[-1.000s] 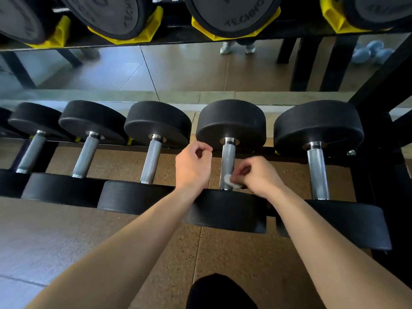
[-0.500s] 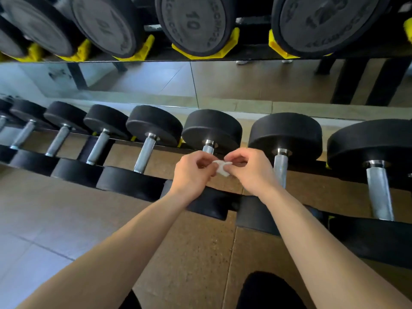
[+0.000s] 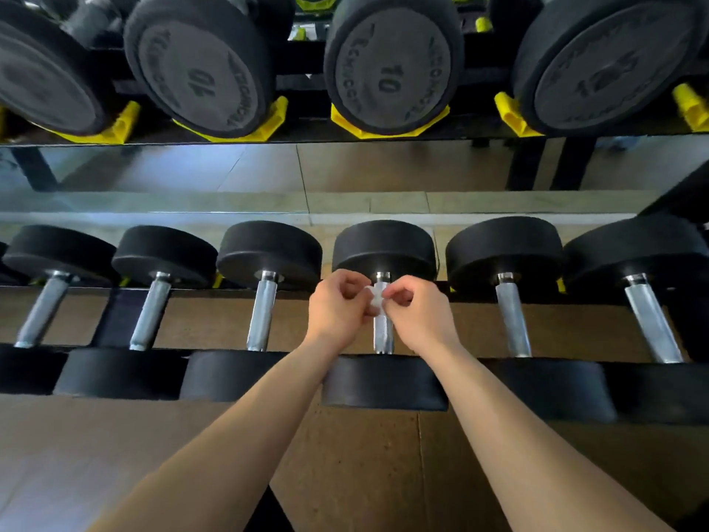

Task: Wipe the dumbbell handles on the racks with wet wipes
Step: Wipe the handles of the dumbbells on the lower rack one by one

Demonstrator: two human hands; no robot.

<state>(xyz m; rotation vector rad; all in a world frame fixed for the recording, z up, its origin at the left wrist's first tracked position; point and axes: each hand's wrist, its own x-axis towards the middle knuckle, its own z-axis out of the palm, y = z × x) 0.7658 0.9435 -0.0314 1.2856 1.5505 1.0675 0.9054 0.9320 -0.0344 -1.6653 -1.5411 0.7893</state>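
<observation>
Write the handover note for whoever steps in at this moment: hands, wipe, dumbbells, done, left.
Hands: left hand and right hand both pinch the small white wet wipe between them.
Where: the wipe is over the far end of one lower-row handle; contact unclear.
Done: nothing shows which handles are already wiped.
Left: probably wipe this handle, then check the other lower-row handles and the upper-rack dumbbells, whose handles are hidden.

Both hands meet over the ridged chrome handle (image 3: 383,332) of a black rubber dumbbell on the lower rack; the left hand (image 3: 339,309) and right hand (image 3: 416,312) pinch a small crumpled white wet wipe (image 3: 376,297) between curled fingertips.
</observation>
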